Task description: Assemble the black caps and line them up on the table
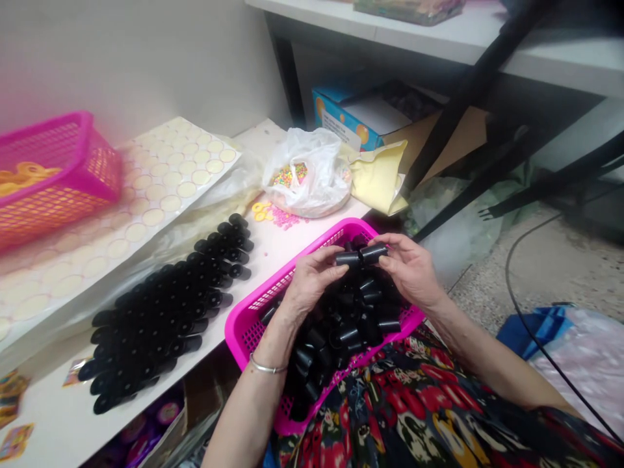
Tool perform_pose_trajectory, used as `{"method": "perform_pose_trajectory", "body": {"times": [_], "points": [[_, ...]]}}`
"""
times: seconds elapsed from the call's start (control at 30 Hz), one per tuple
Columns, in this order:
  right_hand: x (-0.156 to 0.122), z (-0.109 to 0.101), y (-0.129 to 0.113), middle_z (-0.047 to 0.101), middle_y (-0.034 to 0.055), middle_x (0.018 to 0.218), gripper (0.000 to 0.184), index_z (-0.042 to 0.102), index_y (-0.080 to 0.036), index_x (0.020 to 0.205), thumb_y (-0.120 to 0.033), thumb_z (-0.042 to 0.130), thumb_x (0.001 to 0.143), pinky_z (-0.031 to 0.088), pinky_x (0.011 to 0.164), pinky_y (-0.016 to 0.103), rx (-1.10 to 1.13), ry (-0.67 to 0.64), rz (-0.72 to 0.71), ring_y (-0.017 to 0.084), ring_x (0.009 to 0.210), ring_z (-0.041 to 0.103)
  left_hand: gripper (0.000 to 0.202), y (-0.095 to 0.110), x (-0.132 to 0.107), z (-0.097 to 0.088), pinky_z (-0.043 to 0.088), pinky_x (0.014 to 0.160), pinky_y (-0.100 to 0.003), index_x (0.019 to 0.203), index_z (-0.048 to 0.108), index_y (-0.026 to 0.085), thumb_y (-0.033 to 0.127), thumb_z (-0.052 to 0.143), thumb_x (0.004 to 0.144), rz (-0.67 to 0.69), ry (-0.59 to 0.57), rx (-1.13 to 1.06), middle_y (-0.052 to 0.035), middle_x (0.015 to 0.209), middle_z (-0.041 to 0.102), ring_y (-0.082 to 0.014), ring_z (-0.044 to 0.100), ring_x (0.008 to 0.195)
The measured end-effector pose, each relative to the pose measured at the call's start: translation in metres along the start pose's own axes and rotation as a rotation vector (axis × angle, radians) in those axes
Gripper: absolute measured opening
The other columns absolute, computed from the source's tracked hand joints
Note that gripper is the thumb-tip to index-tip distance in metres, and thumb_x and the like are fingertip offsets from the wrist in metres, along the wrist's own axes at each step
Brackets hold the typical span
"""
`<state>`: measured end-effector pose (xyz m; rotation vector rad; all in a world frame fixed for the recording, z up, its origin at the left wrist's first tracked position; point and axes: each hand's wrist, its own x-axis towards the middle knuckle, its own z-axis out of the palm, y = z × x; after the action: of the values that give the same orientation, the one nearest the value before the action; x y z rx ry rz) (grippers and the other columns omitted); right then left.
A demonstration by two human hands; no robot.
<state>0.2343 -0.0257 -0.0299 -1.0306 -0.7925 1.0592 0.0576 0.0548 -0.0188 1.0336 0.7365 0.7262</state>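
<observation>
My left hand (316, 276) pinches a small black plastic cylinder (348, 259) between thumb and fingers. A second black cylinder (374, 253) is gripped by my right hand (408, 265), and the two pieces meet end to end or nearly so. Both hands are over a pink plastic basket (237, 331) on my lap, heaped with loose black cylinders (348, 335) lying at all angles. On the white table to the left, several rows of the same black cylinders (160, 312) stand upright, packed close together.
A white plastic bag (312, 175) of small coloured beads sits at the back, with pink bits (285, 218) spilled before it. Sheets of round stickers (146, 214) and another pink basket (97, 162) with yellow rings lie left. Black metal legs (453, 117) and a blue box (341, 120) stand behind.
</observation>
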Motion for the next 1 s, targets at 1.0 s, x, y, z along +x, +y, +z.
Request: {"method": "perform_pose_trajectory", "body": {"times": [1.0], "points": [[-0.001, -0.022, 0.002, 0.066, -0.0009, 0.082, 0.030, 0.063, -0.021, 0.096, -0.024, 0.076, 0.069, 0.051, 0.071, 0.027, -0.258, 0.128, 0.019, 0.013, 0.074, 0.061, 0.016, -0.022, 0.043, 0.004, 0.047, 0.077, -0.037, 0.084, 0.066, 0.016, 0.015, 0.063, 0.068, 0.072, -0.198, 1.358, -0.0090, 0.087, 0.066, -0.0256, 0.061, 0.086]]}}
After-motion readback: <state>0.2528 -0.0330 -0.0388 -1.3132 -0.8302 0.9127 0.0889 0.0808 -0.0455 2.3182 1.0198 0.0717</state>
